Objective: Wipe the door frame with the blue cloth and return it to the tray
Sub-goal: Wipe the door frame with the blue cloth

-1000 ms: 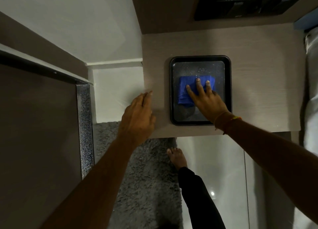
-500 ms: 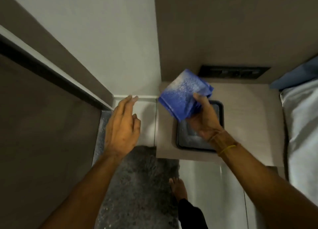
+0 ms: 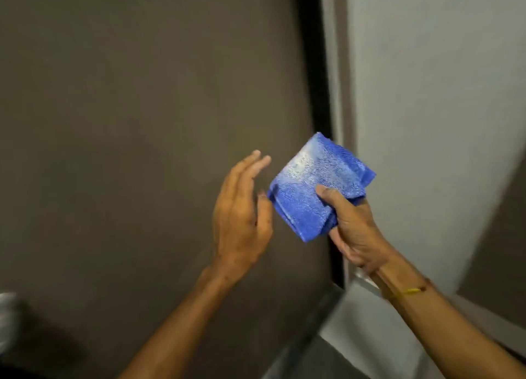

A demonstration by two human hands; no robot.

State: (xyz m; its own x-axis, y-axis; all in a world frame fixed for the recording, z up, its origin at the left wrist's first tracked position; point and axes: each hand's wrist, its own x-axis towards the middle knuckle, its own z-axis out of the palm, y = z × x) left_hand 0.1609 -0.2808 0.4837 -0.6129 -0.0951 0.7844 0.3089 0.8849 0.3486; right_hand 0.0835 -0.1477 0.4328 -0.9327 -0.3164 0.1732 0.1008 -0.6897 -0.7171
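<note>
At far left, the brown door panel (image 3: 142, 122) fills most of the view. In front of it the left hand (image 3: 242, 207) is raised with fingers spread, holding nothing, just beside the cloth but apart from it. The folded blue cloth (image 3: 310, 188) is pinched in the right hand (image 3: 355, 230), thumb on its near face and fingers closed behind; it is held in the air, not yet pressed to any surface. Behind it runs the dark vertical strip of the door frame (image 3: 318, 79), with pale wall (image 3: 427, 94) at right. The tray is out of view. For a good wipe, the cloth's flat face should probably meet the frame squarely, with steady pressure along its length.
</note>
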